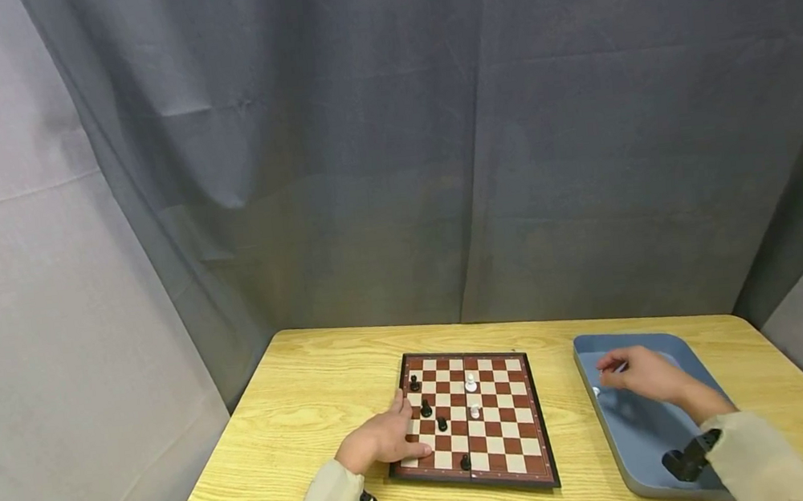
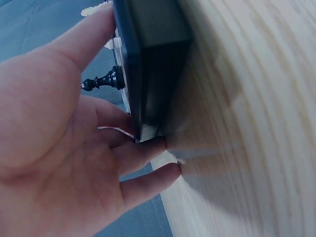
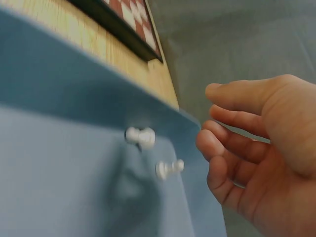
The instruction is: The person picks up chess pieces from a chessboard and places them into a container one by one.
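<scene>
A folding chessboard (image 1: 494, 427) with brown and cream squares lies on the table. Black chess pieces (image 1: 426, 408) stand on its left half, and white chess pieces (image 1: 471, 382) near its centre line. My left hand (image 1: 383, 438) rests along the board's left edge, fingers spread. In the left wrist view, its thumb touches the board's side (image 2: 158, 59) and two fingertips reach the wood. Over the blue tray (image 1: 638, 449), my right hand (image 1: 646, 376) hovers with loosely bent fingers and nothing visible in them. In the right wrist view, two white chess pieces (image 3: 169, 169) lie in the tray below.
The wooden table (image 1: 249, 475) extends to the left of the board, and a strip of it separates board and tray. Grey cloth (image 1: 379, 164) hangs behind the table, with paler cloth (image 1: 52, 316) at the left side.
</scene>
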The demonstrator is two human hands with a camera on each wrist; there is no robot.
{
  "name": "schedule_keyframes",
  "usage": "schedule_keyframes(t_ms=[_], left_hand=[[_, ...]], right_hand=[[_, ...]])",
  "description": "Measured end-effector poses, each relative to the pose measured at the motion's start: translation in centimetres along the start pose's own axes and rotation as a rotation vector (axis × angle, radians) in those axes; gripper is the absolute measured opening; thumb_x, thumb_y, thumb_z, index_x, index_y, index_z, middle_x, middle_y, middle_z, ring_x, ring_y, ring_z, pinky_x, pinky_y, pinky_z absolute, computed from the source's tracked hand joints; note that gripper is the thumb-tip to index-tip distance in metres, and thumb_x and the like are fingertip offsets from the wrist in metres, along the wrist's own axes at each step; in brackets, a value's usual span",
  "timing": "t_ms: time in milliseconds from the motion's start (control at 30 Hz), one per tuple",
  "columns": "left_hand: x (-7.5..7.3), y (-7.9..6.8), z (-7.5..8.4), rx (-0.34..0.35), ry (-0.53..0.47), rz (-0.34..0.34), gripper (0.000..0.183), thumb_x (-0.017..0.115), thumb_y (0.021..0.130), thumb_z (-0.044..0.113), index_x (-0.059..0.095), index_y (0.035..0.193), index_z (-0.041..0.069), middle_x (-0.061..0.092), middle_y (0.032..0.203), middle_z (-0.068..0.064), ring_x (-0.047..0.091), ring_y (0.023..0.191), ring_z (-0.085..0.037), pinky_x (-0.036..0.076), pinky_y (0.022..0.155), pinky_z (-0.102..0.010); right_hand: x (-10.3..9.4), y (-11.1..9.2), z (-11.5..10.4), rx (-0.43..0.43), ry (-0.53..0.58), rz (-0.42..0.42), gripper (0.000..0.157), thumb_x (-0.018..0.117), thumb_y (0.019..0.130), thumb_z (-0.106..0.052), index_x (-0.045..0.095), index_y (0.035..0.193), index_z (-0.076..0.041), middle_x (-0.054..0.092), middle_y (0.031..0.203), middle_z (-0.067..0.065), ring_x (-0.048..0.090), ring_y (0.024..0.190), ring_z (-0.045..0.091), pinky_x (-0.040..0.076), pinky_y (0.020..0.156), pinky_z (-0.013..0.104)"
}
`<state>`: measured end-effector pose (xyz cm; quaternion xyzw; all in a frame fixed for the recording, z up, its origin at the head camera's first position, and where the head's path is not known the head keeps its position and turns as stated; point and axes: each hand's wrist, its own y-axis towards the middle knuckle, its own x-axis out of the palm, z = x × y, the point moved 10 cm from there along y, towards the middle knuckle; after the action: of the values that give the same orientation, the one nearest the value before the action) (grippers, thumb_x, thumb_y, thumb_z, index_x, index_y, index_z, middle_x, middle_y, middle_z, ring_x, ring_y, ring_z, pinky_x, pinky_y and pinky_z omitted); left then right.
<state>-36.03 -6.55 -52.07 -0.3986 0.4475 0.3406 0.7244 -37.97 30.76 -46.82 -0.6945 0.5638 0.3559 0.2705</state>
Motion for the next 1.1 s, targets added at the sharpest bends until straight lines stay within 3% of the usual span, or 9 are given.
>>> schedule_keyframes(t_ms=[233, 500, 733, 1100], left_hand=[[0.0, 0.1, 0.0, 0.002, -0.002, -0.003, 0.094, 0.060, 0.087, 0.055, 0.021, 0.148, -0.005, 0.004, 0.156, -0.021, 0.060, 0.102, -0.027, 0.048, 0.073, -0.029], [0.1, 0.1, -0.2, -0.002, -0.002, -0.012, 0.093, 0.060, 0.087, 0.055, 0.020, 0.148, -0.004, 0.004, 0.156, -0.020, 0.061, 0.097, -0.025, 0.048, 0.071, -0.029], [0.1, 0.1, -0.1, 0.006, 0.008, -0.006, 0.094, 0.058, 0.088, 0.056, 0.020, 0.148, -0.005, 0.004, 0.156, -0.021, 0.058, 0.107, -0.028, 0.049, 0.079, -0.030], [0.1, 0.1, 0.0, -0.003, 0.001, -0.006, 0.094, 0.059, 0.087, 0.056, 0.021, 0.148, -0.004, 0.004, 0.156, -0.020, 0.057, 0.110, -0.027, 0.048, 0.078, -0.030]], right_hand=[[0.9, 0.5, -3.1, -0.076, 0.008, 0.017, 0.034, 0.068, 0.088, -0.020, 0.063, 0.112, 0.004, 0.063, 0.096, 0.007, 0.058, 0.082, 0.021, 0.048, 0.062, 0.032], [3.2, 1.3, -5.6, -0.134, 0.082, -0.009, 0.033, 0.069, 0.088, -0.021, 0.064, 0.113, 0.000, 0.062, 0.100, 0.010, 0.057, 0.082, 0.020, 0.049, 0.063, 0.031], [5.5, 1.9, -7.9, -0.186, 0.124, -0.044, 0.032, 0.068, 0.088, -0.018, 0.064, 0.114, 0.001, 0.063, 0.102, 0.014, 0.058, 0.080, 0.019, 0.049, 0.063, 0.030], [9.0, 2.6, -11.0, -0.240, 0.186, -0.116, 0.027, 0.068, 0.087, -0.010, 0.065, 0.110, 0.004, 0.063, 0.098, 0.014, 0.057, 0.076, 0.017, 0.048, 0.060, 0.026]])
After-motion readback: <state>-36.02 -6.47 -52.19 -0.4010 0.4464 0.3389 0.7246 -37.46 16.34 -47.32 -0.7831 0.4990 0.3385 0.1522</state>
